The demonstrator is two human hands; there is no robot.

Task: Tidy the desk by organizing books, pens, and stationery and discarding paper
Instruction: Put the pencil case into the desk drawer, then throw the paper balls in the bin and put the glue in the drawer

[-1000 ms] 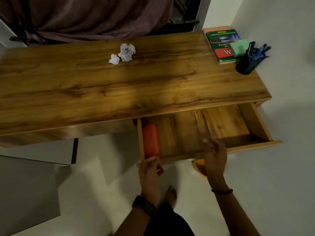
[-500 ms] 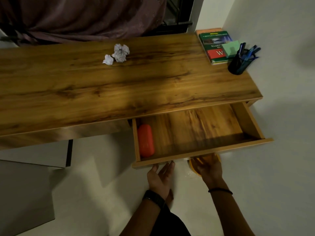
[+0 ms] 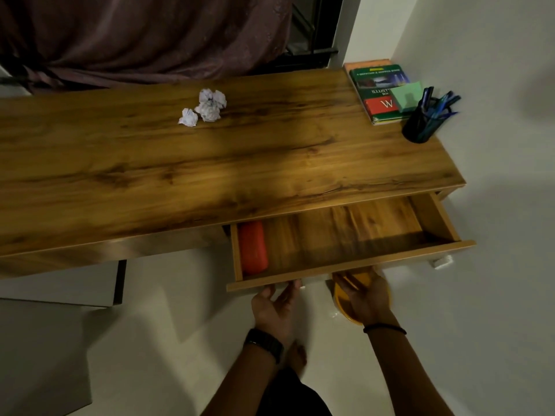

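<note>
A: Hands?
B: Both mine sat under the drawer [image 3: 345,265] front lip — left hand [image 3: 274,307] open, fingers spread; right hand [image 3: 365,298] loosely curled, empty.
A: Paper?
B: Crumpled paper balls [image 3: 205,108] mid-desk [image 3: 150,175] — probably light, soft, easy to pinch from above.

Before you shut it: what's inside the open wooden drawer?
The open wooden drawer holds one orange-red oblong case lying along its left wall; the rest of the visible floor is bare wood. The back part is hidden under the wooden desktop.
</note>
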